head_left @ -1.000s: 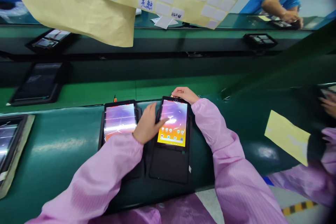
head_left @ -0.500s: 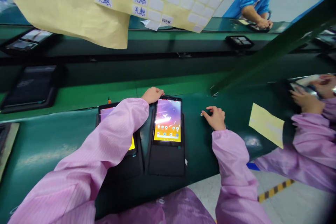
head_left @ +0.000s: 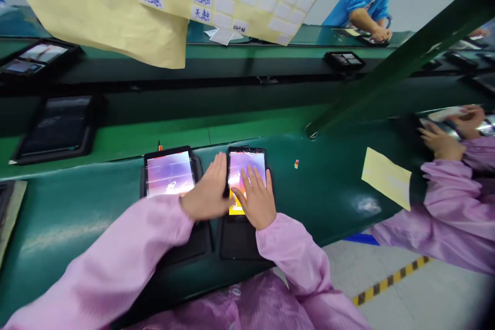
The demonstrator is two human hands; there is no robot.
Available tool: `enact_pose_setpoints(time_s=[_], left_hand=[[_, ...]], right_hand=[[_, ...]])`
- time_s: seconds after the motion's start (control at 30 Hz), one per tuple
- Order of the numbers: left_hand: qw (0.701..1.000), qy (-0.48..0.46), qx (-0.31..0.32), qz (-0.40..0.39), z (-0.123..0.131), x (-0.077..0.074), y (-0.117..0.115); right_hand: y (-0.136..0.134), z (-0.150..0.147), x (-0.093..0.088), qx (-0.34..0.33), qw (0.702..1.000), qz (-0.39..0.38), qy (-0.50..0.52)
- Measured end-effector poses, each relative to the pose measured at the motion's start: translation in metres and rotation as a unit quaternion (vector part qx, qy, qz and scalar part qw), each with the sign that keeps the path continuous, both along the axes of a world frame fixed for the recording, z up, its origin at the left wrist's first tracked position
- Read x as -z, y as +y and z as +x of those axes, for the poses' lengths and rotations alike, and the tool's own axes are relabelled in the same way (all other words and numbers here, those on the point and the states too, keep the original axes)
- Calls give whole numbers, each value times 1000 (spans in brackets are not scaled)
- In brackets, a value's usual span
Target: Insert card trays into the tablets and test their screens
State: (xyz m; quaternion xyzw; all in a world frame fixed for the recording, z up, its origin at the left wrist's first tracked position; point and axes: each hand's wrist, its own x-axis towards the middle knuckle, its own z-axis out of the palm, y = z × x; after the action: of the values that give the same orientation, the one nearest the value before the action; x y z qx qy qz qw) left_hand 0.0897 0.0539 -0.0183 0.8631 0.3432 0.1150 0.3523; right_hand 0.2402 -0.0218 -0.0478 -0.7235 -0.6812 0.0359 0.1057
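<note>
Two lit tablets lie side by side on black trays on the green bench. My right hand (head_left: pixel 256 197) is spread flat over the screen of the right tablet (head_left: pixel 236 160), its fingers pointing away from me. Between the two tablets is my left hand (head_left: pixel 207 190), fingers straight and held together, its edge beside the right tablet. The left tablet (head_left: pixel 169 171) is partly covered by my left hand and sleeve. Below the right tablet shows the bare part of its black tray (head_left: pixel 238 240). A small red and white sticker (head_left: pixel 296 164) lies on the bench to the right.
A yellow sheet (head_left: pixel 388 178) lies at the right, near a co-worker's hands (head_left: pixel 443 140). A green post (head_left: pixel 359 80) slants up from the bench. Yellow label sheets (head_left: pixel 154 36) hang overhead. Black trays with devices (head_left: pixel 58 124) stand on the line behind.
My right hand has let go of the small sticker on the bench and moved left onto the right tablet's screen. My left hand has come back from that tablet's top edge, uncovering the left tablet's screen.
</note>
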Motion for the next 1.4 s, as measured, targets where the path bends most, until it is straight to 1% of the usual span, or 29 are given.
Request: enact_pose_setpoints(time_s=[0.07,0.13,0.17,0.2,0.23,0.27,0.33,0.43,0.6,0.7,0.8,0.9,1.0,1.07,1.1,1.13,1.2,1.4], left_hand=[[998,16,-8,68,-19,7,-62],[991,43,-18,122,-29,18,-113],[985,69,-32,152,-30,24,-131],[978,96,-48,179,-29,30,-143],[969,124,-65,205,-27,34,-150],[959,148,-81,228,-25,37,-152],[944,176,-94,262,-21,40,-150],[935,180,-82,294,-18,41,-146],[940,159,-52,296,-13,46,-152],[942,163,-53,287,-7,47,-154],[943,167,-65,280,-4,44,-153],[943,174,-72,274,-4,42,-152],[941,178,-73,280,-4,44,-152],[940,177,-76,283,-3,47,-152],[940,176,-79,282,-3,48,-153],[940,175,-82,281,-3,50,-153],[940,175,-85,281,-2,52,-153],[938,177,-76,287,-2,52,-152]], right_hand=[[-15,-1,1,-5,1000,-3,-2],[-31,-3,0,-10,1000,-8,-1],[-39,-5,0,-13,1000,-12,0],[-46,-7,0,-15,1000,-16,0],[-53,-9,1,-16,1000,-19,-2],[-60,-11,1,-17,1000,-22,-5],[-70,-14,2,-19,999,-22,-14],[-80,-18,5,-21,999,-14,-29],[-86,-16,5,-16,999,-12,-42],[-85,-7,1,-33,999,-2,-33],[-69,7,-5,-44,998,41,-30],[-33,20,-7,-35,996,71,-43],[6,26,-2,-26,997,55,-51],[21,26,3,-24,998,39,-52],[23,24,6,-22,998,31,-53],[22,23,7,-21,998,24,-55],[12,19,9,-21,998,11,-59],[-35,10,9,-21,998,-8,-59]])
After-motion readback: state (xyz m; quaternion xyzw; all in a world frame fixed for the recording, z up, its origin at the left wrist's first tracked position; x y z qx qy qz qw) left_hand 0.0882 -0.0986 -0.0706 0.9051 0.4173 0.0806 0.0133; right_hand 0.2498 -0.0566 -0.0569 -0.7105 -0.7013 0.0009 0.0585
